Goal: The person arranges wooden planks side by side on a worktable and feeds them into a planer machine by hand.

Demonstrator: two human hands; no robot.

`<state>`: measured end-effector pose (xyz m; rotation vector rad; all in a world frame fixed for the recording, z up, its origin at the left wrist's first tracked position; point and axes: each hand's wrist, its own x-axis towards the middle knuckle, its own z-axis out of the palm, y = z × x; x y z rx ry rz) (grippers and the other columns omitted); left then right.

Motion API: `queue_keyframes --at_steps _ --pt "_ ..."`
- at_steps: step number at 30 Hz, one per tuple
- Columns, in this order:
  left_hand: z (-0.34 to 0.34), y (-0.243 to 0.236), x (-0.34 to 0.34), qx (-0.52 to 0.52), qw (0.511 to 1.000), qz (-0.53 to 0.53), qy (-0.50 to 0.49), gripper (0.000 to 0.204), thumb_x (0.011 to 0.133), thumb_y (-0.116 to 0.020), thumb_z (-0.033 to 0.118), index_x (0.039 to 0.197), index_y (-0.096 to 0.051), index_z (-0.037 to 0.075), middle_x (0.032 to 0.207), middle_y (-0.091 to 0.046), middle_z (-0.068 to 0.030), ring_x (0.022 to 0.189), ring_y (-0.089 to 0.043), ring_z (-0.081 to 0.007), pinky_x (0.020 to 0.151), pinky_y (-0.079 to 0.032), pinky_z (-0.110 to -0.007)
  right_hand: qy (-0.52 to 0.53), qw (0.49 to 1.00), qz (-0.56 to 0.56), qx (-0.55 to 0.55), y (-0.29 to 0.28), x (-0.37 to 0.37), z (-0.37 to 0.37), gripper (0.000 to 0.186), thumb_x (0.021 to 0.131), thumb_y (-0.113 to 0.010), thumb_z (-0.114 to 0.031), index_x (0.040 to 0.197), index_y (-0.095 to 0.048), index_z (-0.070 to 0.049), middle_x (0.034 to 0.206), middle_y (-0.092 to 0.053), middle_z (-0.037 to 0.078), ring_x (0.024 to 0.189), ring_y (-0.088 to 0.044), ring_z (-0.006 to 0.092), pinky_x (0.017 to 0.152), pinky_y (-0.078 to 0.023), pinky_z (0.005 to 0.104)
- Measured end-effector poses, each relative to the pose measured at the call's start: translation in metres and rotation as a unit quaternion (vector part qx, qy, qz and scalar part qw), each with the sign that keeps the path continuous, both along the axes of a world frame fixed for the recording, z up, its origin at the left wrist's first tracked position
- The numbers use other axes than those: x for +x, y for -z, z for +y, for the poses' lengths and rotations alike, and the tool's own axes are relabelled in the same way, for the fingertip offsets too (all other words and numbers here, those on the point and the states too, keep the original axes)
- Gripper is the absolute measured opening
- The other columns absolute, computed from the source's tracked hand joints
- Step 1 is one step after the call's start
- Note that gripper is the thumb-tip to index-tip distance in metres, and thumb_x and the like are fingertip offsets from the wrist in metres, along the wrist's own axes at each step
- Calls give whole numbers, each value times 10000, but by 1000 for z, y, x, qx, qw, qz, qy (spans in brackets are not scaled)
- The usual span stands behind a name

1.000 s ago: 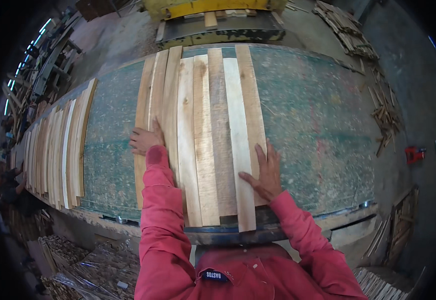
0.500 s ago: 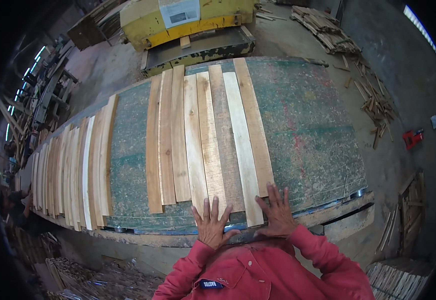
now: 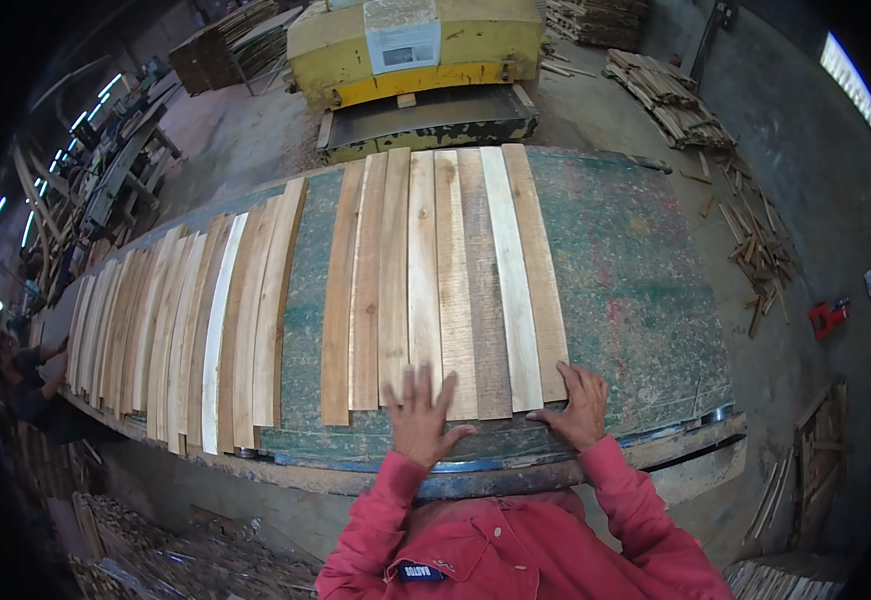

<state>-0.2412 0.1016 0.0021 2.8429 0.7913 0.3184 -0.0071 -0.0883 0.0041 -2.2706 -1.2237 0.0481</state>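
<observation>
My left hand point(image 3: 421, 415), open with fingers spread, rests on the near ends of the pale plank point(image 3: 423, 250) and the streaked plank point(image 3: 450, 260). My right hand point(image 3: 578, 408) is open, fingers bent and apart, touching the near ends of a whitish plank point(image 3: 510, 270) and the right-most tan plank point(image 3: 533, 260). These belong to a group of several upright-running planks point(image 3: 366, 270) lying side by side on a worn green tabletop point(image 3: 626, 260). A second, longer row of planks point(image 3: 218, 330) lies to the left, separated by a strip of bare green surface.
A person in dark clothing point(image 3: 31, 380) stands at the table's left end. A yellow machine point(image 3: 406, 50) stands beyond the table. Wood stacks point(image 3: 661, 95), scattered offcuts point(image 3: 756, 255) and a red tool point(image 3: 829, 318) lie at the right. Benches point(image 3: 136, 170) are at the back left.
My hands have moved from the planks' middle-left and right side to their near ends. The whitish plank has moved away from me, its near end now closer in line with its neighbours'.
</observation>
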Motion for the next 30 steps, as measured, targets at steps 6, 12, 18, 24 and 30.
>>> queue_keyframes --at_steps 6,12,18,24,30 --pt "53 -14 -89 42 984 44 -170 1275 585 -658 898 1602 -299 219 1647 -152 -283 1507 -134 -517 1146 -51 -738 75 995 13 -58 -17 -3 5 1210 517 -958 -476 1441 -393 65 1241 -546 215 1155 -510 385 1011 -366 490" --pt "69 -11 -66 -29 980 94 -174 1455 447 -677 945 1618 -244 198 1653 -67 -303 1428 -109 -670 1120 -129 -758 48 975 79 -204 -34 6 24 1403 432 -943 -603 1473 -324 104 1190 -534 217 1122 -535 384 964 -397 477" --pt "61 -17 -40 -39 970 151 -185 1519 425 -647 983 1634 -190 184 1667 -13 -292 1403 -57 -710 1052 -105 -827 50 970 58 -231 -40 1 36 1494 396 -963 -548 1480 -220 162 1176 -510 218 1098 -538 383 939 -395 483" --pt "63 -8 -41 -10 977 107 -182 1470 478 -584 1018 1625 -238 167 1677 -57 -258 1442 4 -663 1024 -96 -841 41 970 45 -234 -32 10 51 1387 427 -949 -485 1443 -271 173 1136 -507 216 1045 -531 384 927 -401 477" --pt "123 -10 1 25 978 94 -183 1422 534 -498 1041 1608 -290 133 1669 -129 -256 1468 -49 -621 1061 -87 -816 25 974 45 -219 -42 61 117 1260 495 -928 -453 1403 -296 149 1115 -491 227 1007 -525 403 875 -419 498"
